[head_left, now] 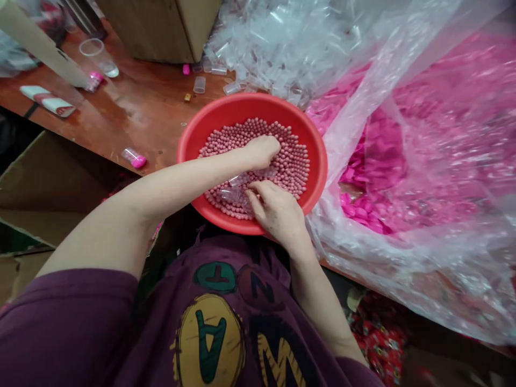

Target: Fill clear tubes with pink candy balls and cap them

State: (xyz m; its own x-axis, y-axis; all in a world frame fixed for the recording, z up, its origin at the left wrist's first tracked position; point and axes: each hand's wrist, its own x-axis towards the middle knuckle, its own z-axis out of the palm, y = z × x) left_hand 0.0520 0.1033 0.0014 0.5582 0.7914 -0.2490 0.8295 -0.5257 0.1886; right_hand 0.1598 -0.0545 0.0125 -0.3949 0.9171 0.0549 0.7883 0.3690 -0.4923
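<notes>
A red plastic bowl (314,145) full of small pink beads (290,161) sits at the table's near edge. Both my hands are inside it. My left hand (262,150) is curled down into the beads, fingers closed over something I cannot make out. My right hand (274,207) pinches a small clear plastic vial (237,193) lying among several others on the beads.
A big clear plastic bag of pink caps (403,156) fills the right side. A heap of clear vials (282,43) lies behind the bowl. On the brown table (141,118) are capped vials (135,158), loose vials and a cardboard box (169,27).
</notes>
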